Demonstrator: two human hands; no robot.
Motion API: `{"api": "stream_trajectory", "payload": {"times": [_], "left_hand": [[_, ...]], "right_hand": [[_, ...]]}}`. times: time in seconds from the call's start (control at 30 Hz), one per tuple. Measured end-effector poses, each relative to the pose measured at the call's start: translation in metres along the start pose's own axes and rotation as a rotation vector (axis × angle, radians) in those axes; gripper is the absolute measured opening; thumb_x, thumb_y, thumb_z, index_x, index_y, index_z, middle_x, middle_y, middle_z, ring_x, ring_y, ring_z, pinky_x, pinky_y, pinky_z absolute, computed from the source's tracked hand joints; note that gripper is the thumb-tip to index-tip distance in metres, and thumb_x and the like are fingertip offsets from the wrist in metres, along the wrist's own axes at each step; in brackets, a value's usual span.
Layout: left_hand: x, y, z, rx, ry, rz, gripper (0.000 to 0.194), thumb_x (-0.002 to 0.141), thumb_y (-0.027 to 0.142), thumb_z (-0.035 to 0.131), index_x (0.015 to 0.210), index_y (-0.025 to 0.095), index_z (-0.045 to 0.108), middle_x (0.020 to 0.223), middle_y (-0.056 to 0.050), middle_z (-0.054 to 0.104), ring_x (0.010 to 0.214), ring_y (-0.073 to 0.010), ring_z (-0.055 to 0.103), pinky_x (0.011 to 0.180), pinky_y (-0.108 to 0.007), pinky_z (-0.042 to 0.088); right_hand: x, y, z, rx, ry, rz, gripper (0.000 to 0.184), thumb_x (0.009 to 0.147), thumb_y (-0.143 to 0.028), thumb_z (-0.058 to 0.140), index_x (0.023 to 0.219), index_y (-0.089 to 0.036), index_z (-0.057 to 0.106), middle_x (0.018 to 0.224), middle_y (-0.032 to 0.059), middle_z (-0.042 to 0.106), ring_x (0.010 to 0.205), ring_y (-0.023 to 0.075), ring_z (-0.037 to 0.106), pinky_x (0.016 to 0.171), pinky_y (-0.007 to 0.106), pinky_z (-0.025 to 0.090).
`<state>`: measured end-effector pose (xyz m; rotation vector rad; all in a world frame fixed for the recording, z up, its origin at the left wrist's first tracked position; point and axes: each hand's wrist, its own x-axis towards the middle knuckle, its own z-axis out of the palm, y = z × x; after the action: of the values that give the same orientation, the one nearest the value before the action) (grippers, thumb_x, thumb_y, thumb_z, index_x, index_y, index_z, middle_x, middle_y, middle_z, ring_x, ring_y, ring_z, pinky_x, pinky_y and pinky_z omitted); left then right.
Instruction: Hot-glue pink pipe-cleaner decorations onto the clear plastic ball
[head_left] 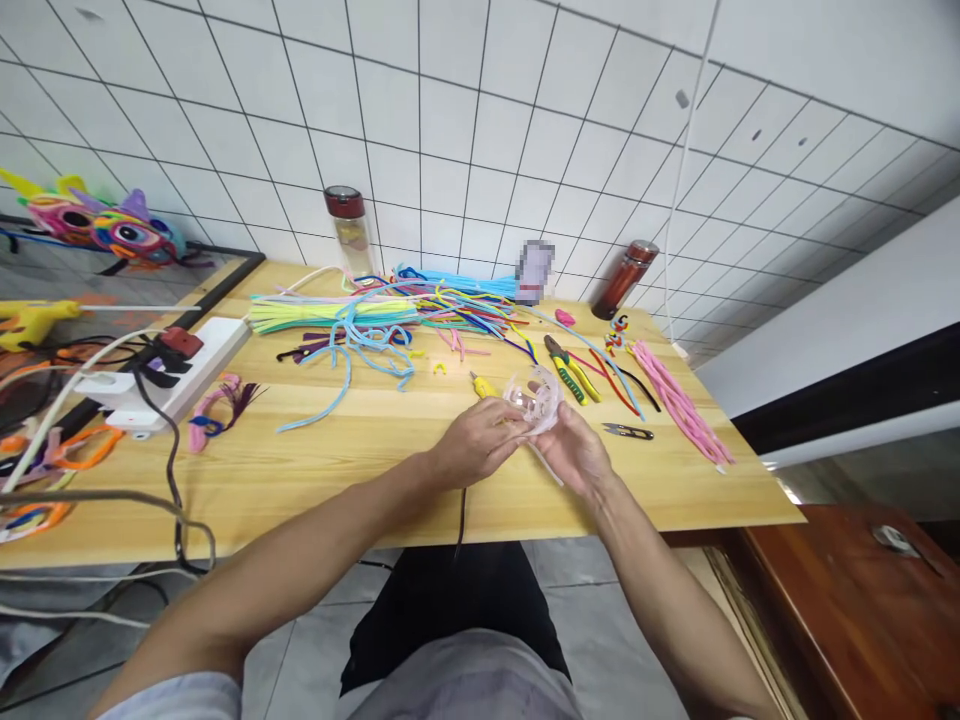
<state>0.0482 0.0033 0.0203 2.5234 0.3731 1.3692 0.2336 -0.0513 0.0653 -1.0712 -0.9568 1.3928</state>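
Observation:
Both hands meet over the front middle of the wooden table [405,440]. Between them is a pale pink, see-through, rounded openwork piece [546,402], perhaps bent from pipe cleaners; its exact kind is unclear. My left hand [480,440] pinches its near left edge with closed fingers. My right hand [576,450] cups it from the right and below, fingers partly hidden behind it. A thin pale strand [550,468] hangs down between the hands. Just beyond lie a yellow-handled tool [484,385], partly covered, and pliers with green and yellow handles [571,372].
Bundles of coloured pipe cleaners [330,315] lie at the back, pink ones [679,400] at the right. Thread snips [628,431] rest right of my hand. A glass bottle [351,230] and a red bottle [626,278] stand near the wall. At left are a power strip [187,375], cables and a glue gun [34,322].

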Motion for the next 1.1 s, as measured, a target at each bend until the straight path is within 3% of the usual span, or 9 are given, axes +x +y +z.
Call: {"api": "stream_trajectory", "payload": {"times": [0.07,0.17,0.33,0.43,0.5,0.63,0.8,1.1], "left_hand": [[0.002,0.002,-0.004,0.060,0.004,-0.064,0.026,0.100,0.033,0.063,0.123,0.020,0.068,0.118,-0.015,0.074,0.112,-0.0268,0.070,0.098,-0.045,0.058],[0.008,0.004,-0.016,0.254,-0.047,-0.305,0.032,0.096,0.043,0.067,0.114,0.016,0.067,0.110,-0.017,0.071,0.107,-0.0307,0.069,0.093,-0.047,0.057],[0.019,0.005,-0.031,0.479,-0.497,-0.742,0.046,0.090,0.056,0.071,0.109,0.016,0.066,0.114,-0.019,0.072,0.108,-0.0373,0.071,0.089,-0.048,0.056],[0.022,0.007,-0.031,0.490,-0.723,-0.837,0.041,0.091,0.055,0.068,0.109,0.018,0.067,0.116,-0.018,0.075,0.109,-0.0372,0.073,0.089,-0.046,0.055],[0.023,0.008,-0.031,0.481,-0.795,-0.839,0.032,0.094,0.048,0.064,0.106,0.019,0.067,0.114,-0.016,0.077,0.106,-0.0350,0.074,0.087,-0.044,0.055],[0.022,0.001,-0.039,0.504,-0.793,-0.789,0.027,0.097,0.038,0.056,0.112,0.018,0.068,0.118,-0.017,0.076,0.102,-0.0331,0.074,0.083,-0.041,0.053],[0.006,-0.023,-0.064,0.471,-0.737,-0.758,0.024,0.095,0.042,0.060,0.103,0.022,0.069,0.110,-0.012,0.073,0.096,-0.0307,0.070,0.079,-0.038,0.050],[-0.042,-0.040,-0.116,0.410,-0.678,-0.748,0.025,0.093,0.041,0.059,0.108,0.022,0.068,0.108,-0.010,0.069,0.102,-0.0281,0.066,0.091,-0.039,0.050]], "right_hand": [[0.002,-0.002,-0.008,-0.003,0.038,-0.028,0.067,0.079,-0.071,0.076,0.131,-0.030,0.068,0.136,0.0118,0.073,0.129,0.0346,0.067,0.102,0.052,0.058],[0.007,-0.010,-0.028,-0.073,0.095,-0.087,0.072,0.076,-0.068,0.079,0.136,-0.030,0.066,0.144,0.0118,0.069,0.130,0.0351,0.067,0.106,0.052,0.056],[0.007,-0.013,-0.069,-0.265,0.150,-0.128,0.082,0.075,-0.062,0.082,0.145,-0.029,0.058,0.155,0.0133,0.061,0.140,0.0344,0.060,0.110,0.049,0.053],[0.001,-0.004,-0.084,-0.368,0.176,-0.127,0.091,0.074,-0.060,0.084,0.152,-0.028,0.050,0.160,0.0127,0.057,0.147,0.0326,0.054,0.118,0.048,0.048],[-0.002,0.002,-0.089,-0.421,0.190,-0.108,0.097,0.073,-0.059,0.084,0.156,-0.028,0.045,0.159,0.0128,0.057,0.148,0.0323,0.053,0.121,0.050,0.044],[-0.005,0.009,-0.093,-0.547,0.187,-0.096,0.106,0.073,-0.058,0.085,0.162,-0.025,0.038,0.162,0.0160,0.052,0.147,0.0341,0.053,0.123,0.053,0.041],[-0.010,0.006,-0.090,-0.796,0.186,-0.178,0.103,0.078,-0.055,0.083,0.165,-0.026,0.037,0.165,0.0156,0.048,0.149,0.0370,0.050,0.123,0.056,0.039],[0.003,0.006,-0.042,-1.266,0.051,-0.287,0.102,0.080,-0.050,0.078,0.164,-0.013,0.035,0.148,0.0240,0.062,0.138,0.0450,0.058,0.117,0.059,0.044]]}}
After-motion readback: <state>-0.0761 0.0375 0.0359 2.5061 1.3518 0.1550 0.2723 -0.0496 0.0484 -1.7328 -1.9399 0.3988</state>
